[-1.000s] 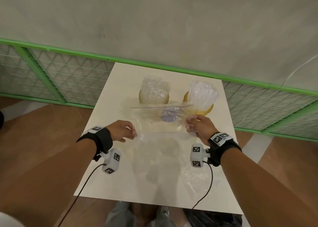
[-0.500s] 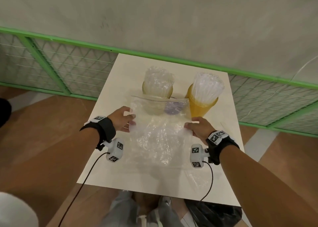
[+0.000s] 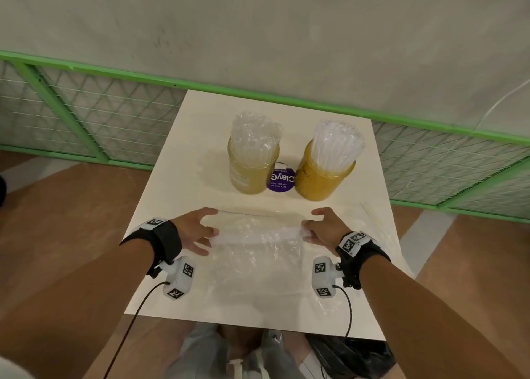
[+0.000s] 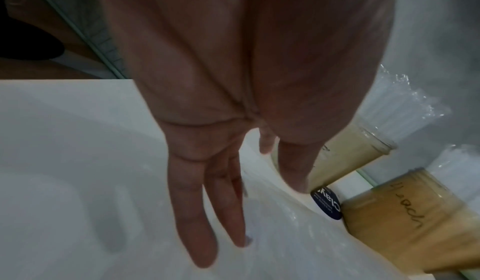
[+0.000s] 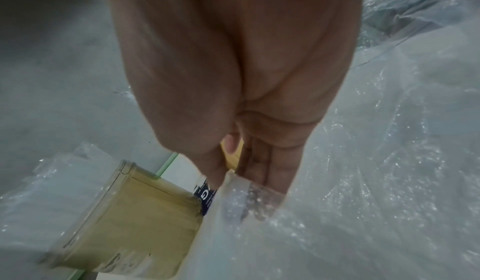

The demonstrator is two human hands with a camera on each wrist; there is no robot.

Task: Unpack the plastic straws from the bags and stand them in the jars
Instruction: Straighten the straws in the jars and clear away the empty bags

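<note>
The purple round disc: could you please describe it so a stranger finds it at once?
On the white table, a pale amber jar and a deeper amber jar hold clear straws. The purple round disc lies flat between their bases. It alone is dark, flat and white-lettered.

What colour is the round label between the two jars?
The round label is purple with white lettering; head view shows it best.

Soft, even light is filling the head view, the pale tabletop point(image 3: 198, 137) glaring slightly, edges bowing. Wrist views are looking dim and grainy, hands point(image 4: 233, 68) blurring near the lens.
</note>
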